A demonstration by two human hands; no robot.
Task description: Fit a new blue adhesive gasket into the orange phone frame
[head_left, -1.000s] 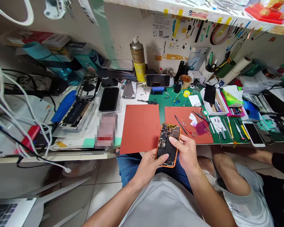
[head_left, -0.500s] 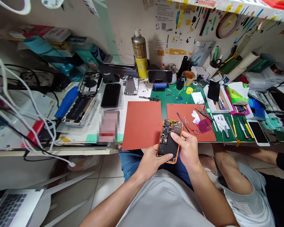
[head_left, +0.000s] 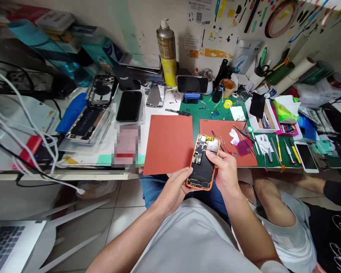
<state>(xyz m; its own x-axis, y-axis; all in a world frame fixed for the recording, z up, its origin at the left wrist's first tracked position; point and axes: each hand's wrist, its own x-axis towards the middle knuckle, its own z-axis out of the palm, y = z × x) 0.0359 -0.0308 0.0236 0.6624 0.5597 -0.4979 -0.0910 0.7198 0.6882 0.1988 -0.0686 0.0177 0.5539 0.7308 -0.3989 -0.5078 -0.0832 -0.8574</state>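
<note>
Near a flat rust-red mat (head_left: pixel 167 144), the left hand (head_left: pixel 174 185) and right hand (head_left: pixel 226 171) grip an opened, orange-framed rectangular phone (head_left: pixel 201 173) by opposite edges, seemingly keeping its circuitry (head_left: pixel 198 156) face-up.

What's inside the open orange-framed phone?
Inside the orange-framed phone: circuit parts upper left, a yellow piece near the top, and a flat black block below. The right hand covers part of the right side; what lies beneath the block is hidden.
</note>
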